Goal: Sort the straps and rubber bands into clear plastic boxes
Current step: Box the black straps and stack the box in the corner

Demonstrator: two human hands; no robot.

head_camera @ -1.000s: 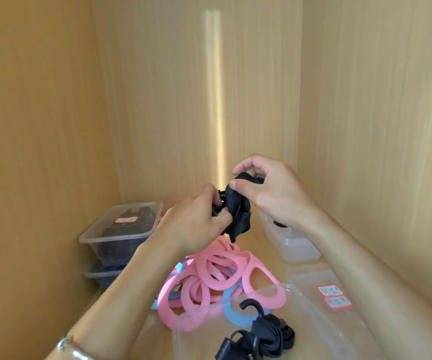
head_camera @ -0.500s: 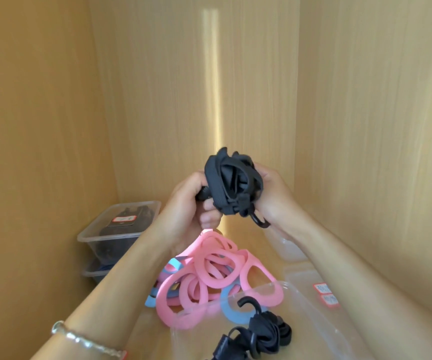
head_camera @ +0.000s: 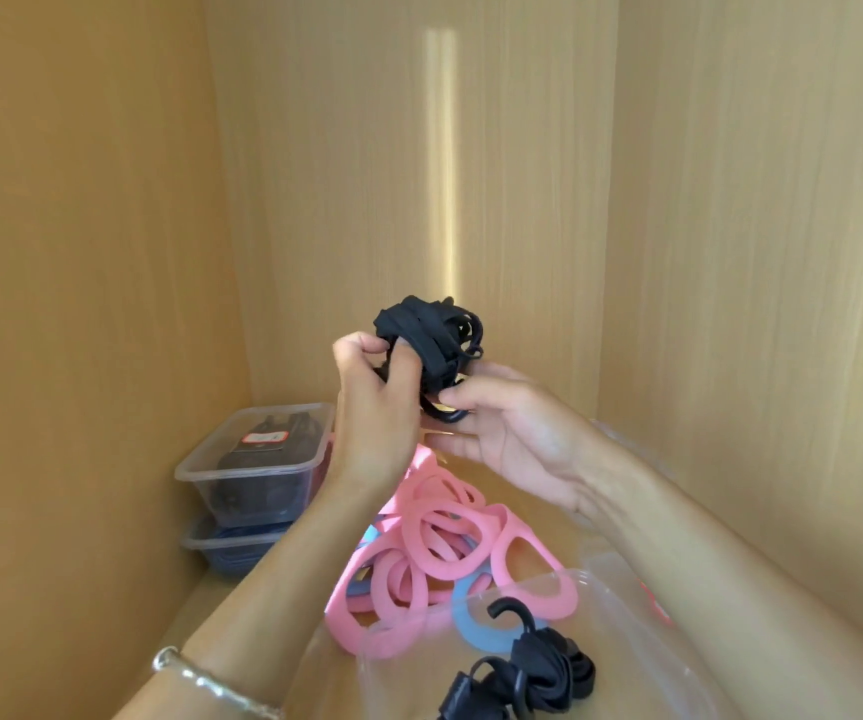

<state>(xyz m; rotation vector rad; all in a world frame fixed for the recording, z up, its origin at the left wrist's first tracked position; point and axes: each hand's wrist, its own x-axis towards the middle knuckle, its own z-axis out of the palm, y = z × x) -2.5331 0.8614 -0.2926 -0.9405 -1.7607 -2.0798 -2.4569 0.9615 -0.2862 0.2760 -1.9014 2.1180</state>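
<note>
Both hands held a black strap bundle [head_camera: 421,332] up in the air, above the pink bands [head_camera: 445,537] and in front of the wooden back wall [head_camera: 367,174]. The left hand [head_camera: 372,407] had its grip curled tight on the bundle's left side. The right hand [head_camera: 515,441], palm up, pinched the underside between thumb and fingers, by a black hook. The pink bands lay heaped on the shelf [head_camera: 221,610] with a blue band [head_camera: 473,618] among them. A clear box [head_camera: 621,605] at the near edge held a second strap [head_camera: 528,672]. Two closed boxes [head_camera: 258,459] stood stacked at the left wall, the top one with dark contents. A bracelet [head_camera: 206,680] circled the left wrist.
</note>
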